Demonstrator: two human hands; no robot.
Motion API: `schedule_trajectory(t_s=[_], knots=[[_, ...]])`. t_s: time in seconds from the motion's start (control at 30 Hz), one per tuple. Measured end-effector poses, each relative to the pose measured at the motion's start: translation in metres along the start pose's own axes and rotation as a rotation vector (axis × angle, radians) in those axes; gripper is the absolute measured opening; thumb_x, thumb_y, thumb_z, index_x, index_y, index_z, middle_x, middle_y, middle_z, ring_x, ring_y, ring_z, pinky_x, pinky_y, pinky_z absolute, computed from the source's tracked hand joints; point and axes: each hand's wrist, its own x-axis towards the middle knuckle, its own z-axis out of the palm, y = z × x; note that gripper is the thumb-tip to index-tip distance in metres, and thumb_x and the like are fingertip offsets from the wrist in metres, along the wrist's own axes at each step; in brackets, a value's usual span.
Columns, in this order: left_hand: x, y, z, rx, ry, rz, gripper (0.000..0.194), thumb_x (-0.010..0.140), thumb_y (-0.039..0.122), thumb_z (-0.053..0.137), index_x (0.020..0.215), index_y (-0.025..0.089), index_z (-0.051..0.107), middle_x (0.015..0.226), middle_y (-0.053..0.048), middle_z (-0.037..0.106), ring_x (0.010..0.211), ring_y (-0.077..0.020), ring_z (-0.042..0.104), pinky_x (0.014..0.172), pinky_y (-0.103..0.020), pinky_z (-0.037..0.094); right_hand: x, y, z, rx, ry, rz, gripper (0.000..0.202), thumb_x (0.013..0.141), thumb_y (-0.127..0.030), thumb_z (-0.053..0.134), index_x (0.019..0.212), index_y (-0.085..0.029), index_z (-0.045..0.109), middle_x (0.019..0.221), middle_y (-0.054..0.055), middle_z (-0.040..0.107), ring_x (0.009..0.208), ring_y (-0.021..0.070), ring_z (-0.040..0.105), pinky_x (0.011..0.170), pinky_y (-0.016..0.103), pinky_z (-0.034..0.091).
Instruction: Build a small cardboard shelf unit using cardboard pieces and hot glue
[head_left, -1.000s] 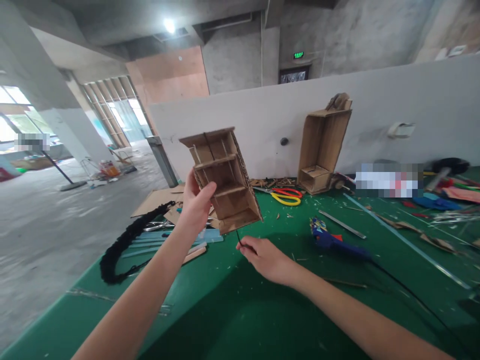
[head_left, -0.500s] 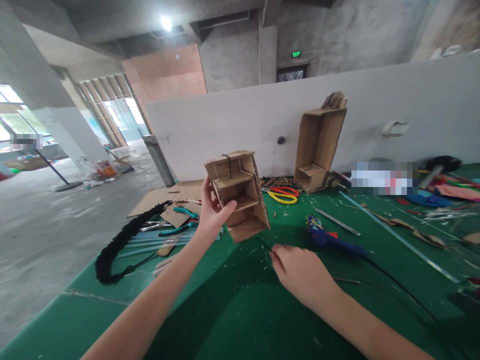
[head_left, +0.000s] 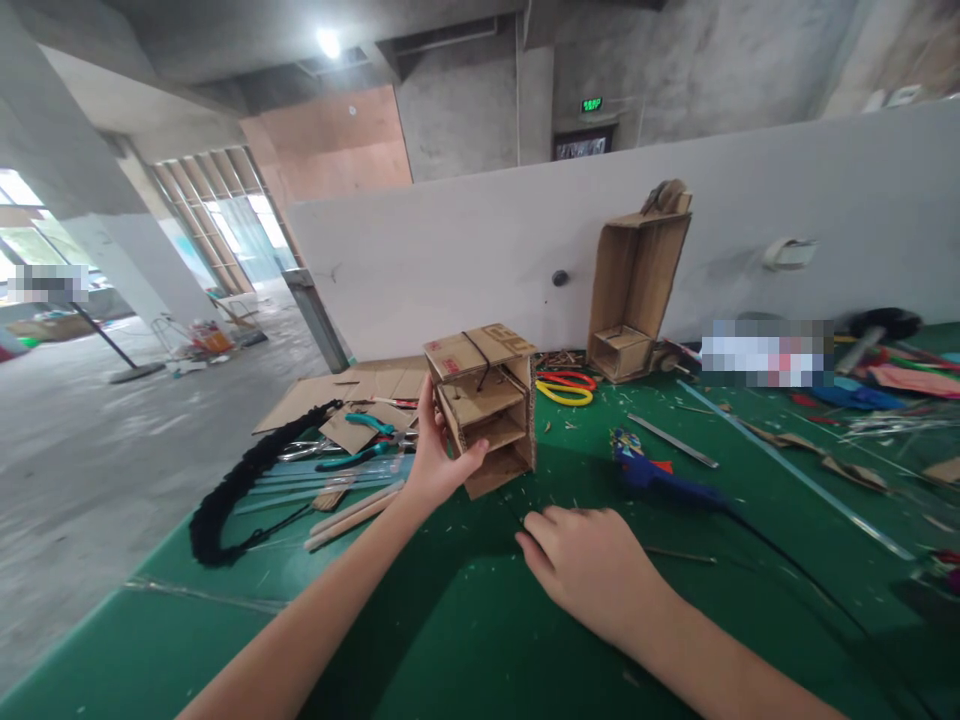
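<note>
A small cardboard box [head_left: 489,402] with shelves inside is tilted so its top and open front show. My left hand [head_left: 435,455] grips it by the left side, the thumb over the front edge. Black cord [head_left: 478,347] crosses the box's top and goes down into the upper compartment. From under the box a thin dark cord [head_left: 511,508] runs to my right hand [head_left: 589,555], whose fingers are pinched on its end just above the green table. A taller open cardboard box [head_left: 637,290] stands upright by the white partition.
Scissors [head_left: 566,388] with red and yellow handles lie behind the held box. On the left are teal-handled pliers [head_left: 360,458], wooden sticks [head_left: 352,520] and a fuzzy black strip [head_left: 232,490]. A blue glue gun [head_left: 652,480] and a metal ruler [head_left: 671,440] lie right.
The cardboard box has come down slightly and tipped forward, so its top now shows. My right hand has moved a little left and down with the cord.
</note>
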Motion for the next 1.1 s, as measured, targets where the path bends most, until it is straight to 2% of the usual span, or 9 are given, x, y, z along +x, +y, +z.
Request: schedule_trajectory(t_s=[0.17, 0.27, 0.37, 0.5, 0.57, 0.63, 0.9, 1.0, 1.1], knots=[[0.001, 0.000, 0.000, 0.004, 0.007, 0.010, 0.103, 0.072, 0.040, 0.075, 0.148, 0.033, 0.007, 0.155, -0.014, 0.017, 0.134, -0.0311, 0.039, 0.107, -0.046, 0.040, 0.006, 0.007, -0.004, 0.066, 0.103, -0.009, 0.024, 0.092, -0.036, 0.046, 0.089, -0.021, 0.064, 0.086, 0.005, 0.067, 0.084, 0.0241, 0.065, 0.061, 0.033, 0.045], [0.001, 0.003, 0.001, -0.009, 0.006, 0.010, 0.101, 0.073, 0.040, 0.074, 0.148, 0.033, 0.008, 0.153, -0.014, 0.023, 0.128, -0.0292, 0.047, 0.103, -0.044, 0.044, 0.018, 0.008, -0.006, 0.127, 0.075, -0.090, 0.026, 0.093, -0.031, 0.044, 0.109, -0.023, 0.063, 0.112, 0.006, 0.064, 0.094, 0.0228, 0.064, 0.066, 0.032, 0.049], [0.002, 0.005, 0.001, -0.026, 0.000, 0.005, 0.099, 0.074, 0.039, 0.074, 0.148, 0.034, 0.008, 0.153, -0.013, 0.023, 0.127, -0.0279, 0.048, 0.102, -0.042, 0.045, 0.036, 0.002, -0.003, 0.220, 0.026, -0.143, 0.031, 0.091, -0.030, 0.046, 0.119, -0.028, 0.060, 0.128, 0.006, 0.058, 0.092, 0.0213, 0.066, 0.066, 0.032, 0.051], [0.002, 0.007, 0.001, -0.044, -0.008, -0.008, 0.098, 0.075, 0.037, 0.074, 0.148, 0.035, 0.009, 0.153, -0.011, 0.023, 0.128, -0.0264, 0.048, 0.103, -0.040, 0.045, 0.064, -0.012, 0.012, 0.486, 0.079, 0.040, 0.027, 0.091, -0.025, 0.045, 0.110, -0.021, 0.064, 0.111, 0.007, 0.068, 0.091, 0.0203, 0.067, 0.074, 0.031, 0.050], [0.001, 0.009, 0.004, -0.046, 0.001, -0.016, 0.098, 0.075, 0.038, 0.073, 0.148, 0.034, 0.008, 0.151, -0.012, 0.027, 0.127, -0.0265, 0.048, 0.102, -0.040, 0.046, 0.075, -0.017, 0.021, 0.640, 0.099, 0.185, 0.025, 0.090, -0.021, 0.046, 0.103, -0.016, 0.066, 0.097, 0.008, 0.072, 0.086, 0.0183, 0.068, 0.074, 0.027, 0.049], [0.000, 0.011, 0.008, -0.039, 0.021, -0.020, 0.099, 0.074, 0.038, 0.073, 0.148, 0.032, 0.008, 0.150, -0.012, 0.029, 0.127, -0.0269, 0.048, 0.104, -0.041, 0.044, 0.083, -0.019, 0.027, 0.694, 0.099, 0.246, 0.023, 0.087, -0.018, 0.048, 0.101, -0.014, 0.067, 0.091, 0.009, 0.073, 0.083, 0.0174, 0.068, 0.071, 0.025, 0.049], [-0.002, 0.021, 0.024, -0.012, 0.028, -0.083, 0.100, 0.074, 0.035, 0.073, 0.148, 0.031, 0.006, 0.146, -0.013, 0.035, 0.130, -0.0277, 0.045, 0.109, -0.045, 0.039, 0.075, -0.017, 0.026, 0.394, 0.023, 0.226, 0.036, 0.095, -0.025, 0.039, 0.118, -0.011, 0.063, 0.110, 0.019, 0.068, 0.091, 0.0272, 0.069, 0.076, 0.037, 0.051], [-0.001, 0.022, 0.024, -0.022, 0.034, -0.090, 0.099, 0.075, 0.035, 0.073, 0.148, 0.031, 0.006, 0.150, -0.013, 0.029, 0.134, -0.0289, 0.041, 0.110, -0.046, 0.037, 0.072, -0.017, 0.027, 0.270, -0.005, 0.178, 0.038, 0.097, -0.028, 0.037, 0.125, -0.014, 0.058, 0.112, 0.018, 0.068, 0.092, 0.0256, 0.069, 0.076, 0.035, 0.052], [0.000, 0.023, 0.023, -0.022, 0.031, -0.085, 0.099, 0.074, 0.037, 0.073, 0.148, 0.031, 0.007, 0.154, -0.012, 0.023, 0.138, -0.0299, 0.035, 0.112, -0.047, 0.034, 0.074, -0.017, 0.029, 0.279, 0.004, 0.151, 0.038, 0.097, -0.027, 0.037, 0.127, -0.014, 0.058, 0.114, 0.017, 0.067, 0.098, 0.0262, 0.067, 0.080, 0.035, 0.051]])
